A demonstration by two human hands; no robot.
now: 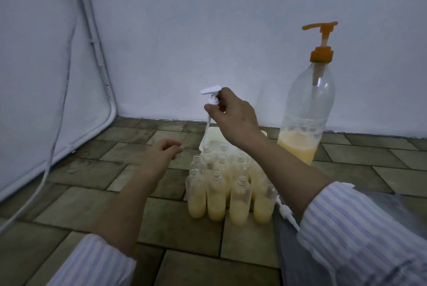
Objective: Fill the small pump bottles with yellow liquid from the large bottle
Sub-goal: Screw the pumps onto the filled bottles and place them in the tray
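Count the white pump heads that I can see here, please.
2. One white pump head is pinched in the right hand above the small bottles; another lies beside their right edge. More may be hidden.

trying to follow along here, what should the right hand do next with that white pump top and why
Probably lower the white pump top, tube first, into one of the open small bottles and screw it on. The right hand pinches it above the cluster with its tube hanging down; the bottles already hold yellow liquid and stand uncapped. The left hand hovers empty, free to steady a bottle.

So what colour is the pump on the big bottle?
Orange pump on the large bottle; head view, the only one.
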